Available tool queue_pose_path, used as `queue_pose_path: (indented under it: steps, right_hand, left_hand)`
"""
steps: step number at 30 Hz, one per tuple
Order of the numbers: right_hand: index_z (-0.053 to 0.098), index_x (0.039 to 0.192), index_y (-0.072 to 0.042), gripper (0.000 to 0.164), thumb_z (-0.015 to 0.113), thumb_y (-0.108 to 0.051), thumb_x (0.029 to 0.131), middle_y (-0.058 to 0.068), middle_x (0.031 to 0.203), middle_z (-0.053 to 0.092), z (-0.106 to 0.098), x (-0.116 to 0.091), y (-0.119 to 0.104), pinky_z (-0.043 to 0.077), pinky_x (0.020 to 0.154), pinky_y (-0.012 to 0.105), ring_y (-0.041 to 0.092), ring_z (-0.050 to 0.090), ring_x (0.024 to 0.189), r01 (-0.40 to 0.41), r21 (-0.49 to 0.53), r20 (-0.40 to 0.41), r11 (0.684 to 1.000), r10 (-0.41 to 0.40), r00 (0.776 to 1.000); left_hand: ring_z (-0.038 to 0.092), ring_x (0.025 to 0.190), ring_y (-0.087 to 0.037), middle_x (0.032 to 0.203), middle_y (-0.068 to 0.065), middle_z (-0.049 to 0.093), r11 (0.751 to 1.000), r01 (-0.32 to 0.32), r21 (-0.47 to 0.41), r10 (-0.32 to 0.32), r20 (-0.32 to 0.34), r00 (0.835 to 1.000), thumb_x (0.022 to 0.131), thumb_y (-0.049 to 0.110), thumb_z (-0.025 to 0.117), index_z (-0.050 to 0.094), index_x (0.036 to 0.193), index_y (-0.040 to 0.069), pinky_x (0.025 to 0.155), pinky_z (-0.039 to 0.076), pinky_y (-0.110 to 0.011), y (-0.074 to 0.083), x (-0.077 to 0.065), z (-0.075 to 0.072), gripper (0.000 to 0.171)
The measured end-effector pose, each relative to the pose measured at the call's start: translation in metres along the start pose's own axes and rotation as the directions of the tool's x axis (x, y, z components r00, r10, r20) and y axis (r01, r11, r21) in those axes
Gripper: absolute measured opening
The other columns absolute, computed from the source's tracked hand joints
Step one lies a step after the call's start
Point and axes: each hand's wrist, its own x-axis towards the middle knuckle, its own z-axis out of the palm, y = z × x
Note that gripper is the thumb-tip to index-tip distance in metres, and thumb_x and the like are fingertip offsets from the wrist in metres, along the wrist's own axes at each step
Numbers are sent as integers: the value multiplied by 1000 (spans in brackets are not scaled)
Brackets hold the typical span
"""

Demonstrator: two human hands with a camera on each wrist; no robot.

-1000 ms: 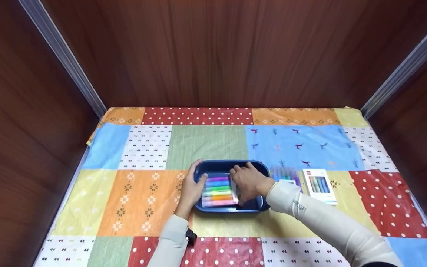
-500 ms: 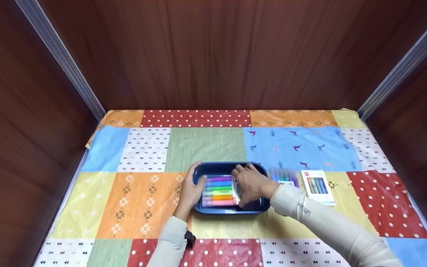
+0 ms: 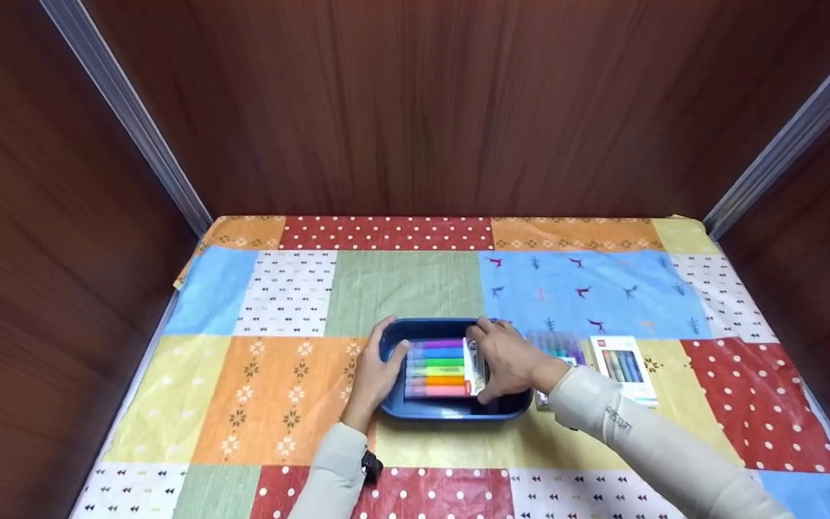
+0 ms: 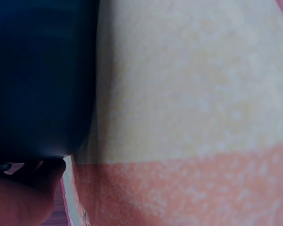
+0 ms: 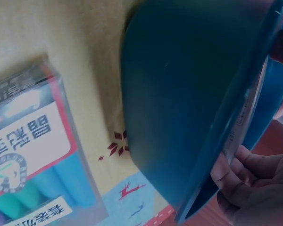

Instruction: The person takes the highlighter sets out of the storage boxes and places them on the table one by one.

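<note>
A dark blue plastic basin (image 3: pixel 451 416) stands on the tablecloth in the head view. My left hand (image 3: pixel 375 371) holds its left rim, thumb over the inner side and fingers outside. Inside lies a clear pack of highlighters (image 3: pixel 436 367) in rainbow colours, with a white label card at its right end. My right hand (image 3: pixel 509 360) reaches over the right rim and grips that end between thumb and fingers. In the right wrist view, the right fingers (image 5: pixel 226 176) are at the pack's pale edge (image 5: pixel 245 117) behind the basin wall. The left wrist view shows mostly basin wall (image 4: pixel 37 80) and left fingertips (image 4: pixel 45 183).
Just right of the basin lies a clear case of pens (image 3: pixel 558 342), partly under my right forearm. Beside it is a white pen box (image 3: pixel 624 360) with a window. Patchwork cloth (image 3: pixel 285 389) covers the table. Brown wood-grain panels (image 3: pixel 415 108) enclose the back and sides.
The highlighter pack has shifted right within the basin along with my right hand, and more of its label card shows. My left hand keeps its hold on the rim.
</note>
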Motion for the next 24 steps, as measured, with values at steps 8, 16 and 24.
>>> queue_pose_path:
  steps: [8,16,24]
  right_hand:
    - [50,132,3,103,96,-42,52,20,125,54,-2,-9,4,48,104,52,39,55,110,-23,74,-78,997,29,997]
    - [51,132,0,101,94,-44,51,14,118,53,-4,-22,6,54,92,48,36,53,102,-65,87,-113,994,75,991]
    - [52,132,-2,99,90,-42,50,11,115,52,-13,-37,13,55,91,48,36,54,102,-97,121,-205,988,120,971]
  left_hand:
    - [47,142,-38,151,-13,53,1000,9,0,-9,-8,1000,98,24,64,50,146,17,120,34,-58,2,-3,1,51]
    - [46,143,-38,152,-13,53,1000,14,1,-14,1,1000,98,20,63,50,147,15,121,33,-57,1,-3,2,51]
    - [47,143,-37,151,-13,54,1000,-3,22,3,-8,1000,97,19,64,51,146,16,119,36,-57,2,-2,2,51]
